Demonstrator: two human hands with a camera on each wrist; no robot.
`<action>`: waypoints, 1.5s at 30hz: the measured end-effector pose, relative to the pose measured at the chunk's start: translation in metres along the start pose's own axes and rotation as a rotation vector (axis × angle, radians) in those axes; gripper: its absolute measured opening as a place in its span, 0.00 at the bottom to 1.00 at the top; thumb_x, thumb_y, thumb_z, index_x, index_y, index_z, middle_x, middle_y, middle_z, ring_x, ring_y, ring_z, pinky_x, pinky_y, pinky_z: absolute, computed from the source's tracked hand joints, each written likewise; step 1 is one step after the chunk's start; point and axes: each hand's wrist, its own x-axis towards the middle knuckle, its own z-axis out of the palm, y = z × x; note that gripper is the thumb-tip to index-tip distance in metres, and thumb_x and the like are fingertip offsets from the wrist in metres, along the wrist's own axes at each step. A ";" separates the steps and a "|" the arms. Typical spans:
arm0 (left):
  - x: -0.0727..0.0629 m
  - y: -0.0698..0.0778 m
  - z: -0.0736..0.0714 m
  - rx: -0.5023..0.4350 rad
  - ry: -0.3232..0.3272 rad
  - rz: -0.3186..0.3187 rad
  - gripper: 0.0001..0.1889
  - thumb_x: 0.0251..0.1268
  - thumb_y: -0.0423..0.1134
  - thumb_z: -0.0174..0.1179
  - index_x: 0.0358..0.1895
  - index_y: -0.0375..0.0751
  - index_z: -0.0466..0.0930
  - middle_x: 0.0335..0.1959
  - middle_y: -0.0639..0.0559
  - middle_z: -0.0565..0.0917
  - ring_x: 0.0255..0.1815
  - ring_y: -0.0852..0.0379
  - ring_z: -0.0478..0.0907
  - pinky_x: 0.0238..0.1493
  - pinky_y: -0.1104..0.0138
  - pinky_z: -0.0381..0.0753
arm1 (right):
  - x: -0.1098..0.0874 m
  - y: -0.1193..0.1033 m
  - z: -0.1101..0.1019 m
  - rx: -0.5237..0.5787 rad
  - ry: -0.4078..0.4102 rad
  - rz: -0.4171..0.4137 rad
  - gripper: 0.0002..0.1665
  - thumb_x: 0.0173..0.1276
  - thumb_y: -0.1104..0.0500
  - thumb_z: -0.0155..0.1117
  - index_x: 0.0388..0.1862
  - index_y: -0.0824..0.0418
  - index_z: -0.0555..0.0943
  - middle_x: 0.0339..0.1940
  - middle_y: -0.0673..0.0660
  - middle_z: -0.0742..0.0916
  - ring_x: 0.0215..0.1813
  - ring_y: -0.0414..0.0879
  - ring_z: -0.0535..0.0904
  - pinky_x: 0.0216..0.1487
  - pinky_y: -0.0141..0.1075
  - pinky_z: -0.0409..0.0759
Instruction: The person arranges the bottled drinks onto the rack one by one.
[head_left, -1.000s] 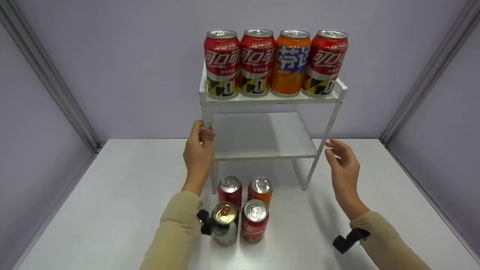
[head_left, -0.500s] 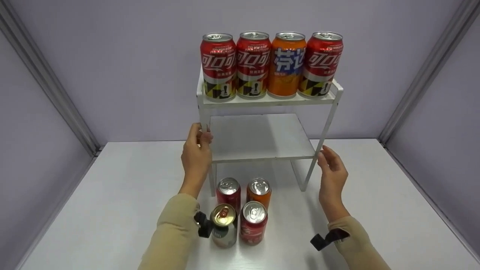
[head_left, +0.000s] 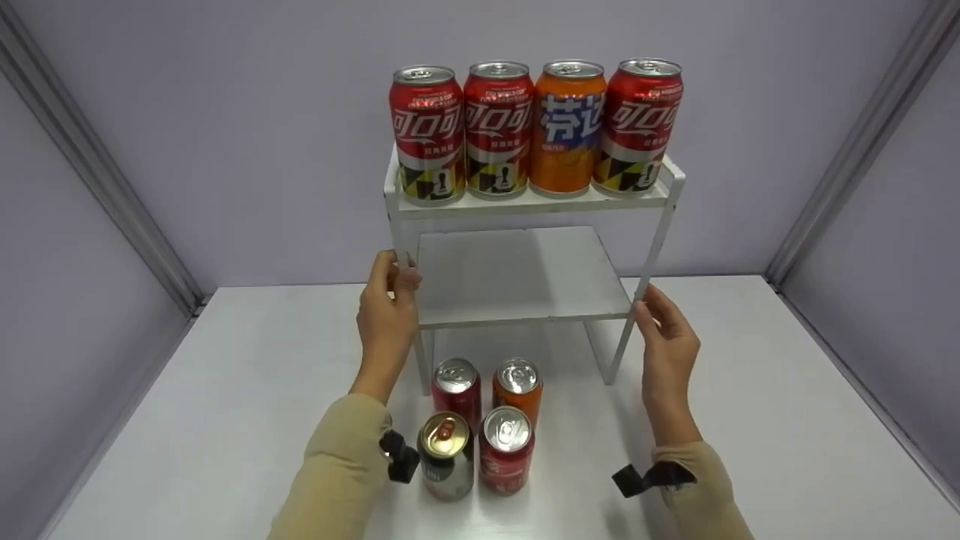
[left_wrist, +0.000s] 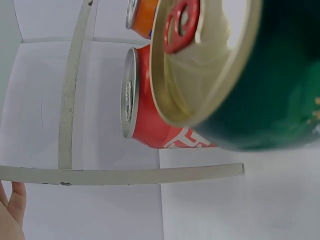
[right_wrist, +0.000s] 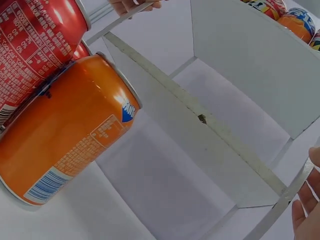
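Observation:
My left hand grips the left front post of a white two-tier rack, thumb in front and fingers behind. On the opposite side, my right hand pinches the right front post near the lower shelf. The rack's upper shelf carries a row of upright soda cans: red cola cans and one orange soda can. Its lower shelf is bare. In the left wrist view only part of the left hand shows below the post; in the right wrist view the right hand reaches around its post.
Several cans stand on the white table in front of the rack: a dark green can with gold top, a red can, another red can and an orange can. Pale walls enclose the back and sides.
My right hand has moved left from beside the rack onto its right post. The left hand keeps its hold, and the rack's top with its cans sits slightly further left in the head view.

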 end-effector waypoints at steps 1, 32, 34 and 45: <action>0.000 0.000 -0.001 -0.006 -0.003 0.003 0.06 0.79 0.37 0.48 0.50 0.44 0.73 0.39 0.49 0.82 0.45 0.53 0.81 0.42 0.56 0.78 | -0.001 -0.001 -0.001 -0.007 -0.009 0.006 0.24 0.73 0.59 0.63 0.65 0.66 0.76 0.54 0.53 0.82 0.58 0.45 0.76 0.59 0.31 0.72; -0.069 0.022 -0.071 0.563 -0.561 0.177 0.16 0.74 0.42 0.58 0.60 0.43 0.77 0.57 0.49 0.79 0.59 0.47 0.75 0.50 0.49 0.79 | -0.019 -0.009 -0.006 -0.013 -0.147 -0.007 0.25 0.80 0.57 0.50 0.72 0.65 0.68 0.69 0.59 0.74 0.69 0.47 0.69 0.62 0.34 0.70; -0.076 0.028 -0.078 0.518 -0.672 0.196 0.18 0.74 0.44 0.58 0.63 0.45 0.75 0.60 0.52 0.77 0.64 0.49 0.73 0.56 0.48 0.77 | -0.020 -0.009 -0.004 -0.016 -0.143 -0.015 0.26 0.80 0.57 0.50 0.72 0.65 0.68 0.70 0.59 0.74 0.69 0.47 0.69 0.61 0.34 0.70; -0.097 0.025 -0.082 0.638 -0.953 0.483 0.26 0.65 0.49 0.65 0.66 0.58 0.72 0.67 0.53 0.72 0.65 0.51 0.70 0.57 0.49 0.75 | -0.025 -0.005 -0.003 -0.067 -0.157 -0.030 0.27 0.80 0.59 0.50 0.75 0.62 0.64 0.71 0.57 0.72 0.73 0.48 0.64 0.70 0.42 0.66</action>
